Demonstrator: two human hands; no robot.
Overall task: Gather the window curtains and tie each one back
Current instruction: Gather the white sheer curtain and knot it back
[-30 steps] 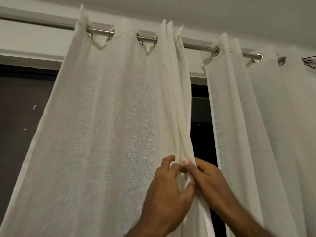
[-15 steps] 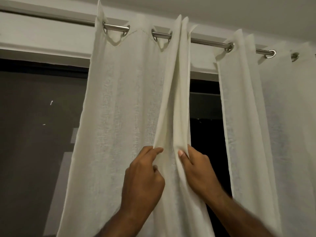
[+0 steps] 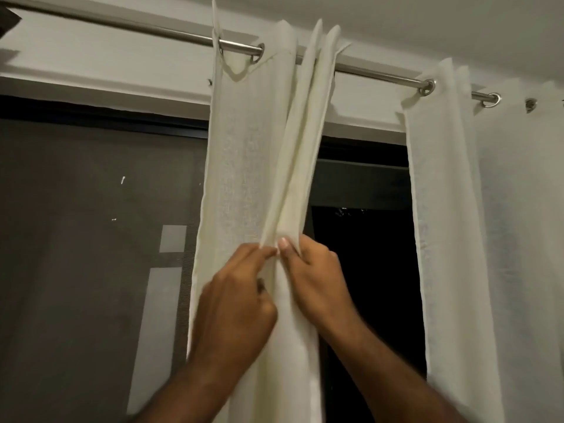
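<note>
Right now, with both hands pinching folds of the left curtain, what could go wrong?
The folds are held only by pinches of the left hand and right hand; they could slip and the left curtain fan out. A hard downward pull could strain its eyelets on the rod.

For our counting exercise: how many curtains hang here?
2. The middle curtain is pinched by the left hand and right hand; the right curtain hangs free. More may be offscreen.
</note>
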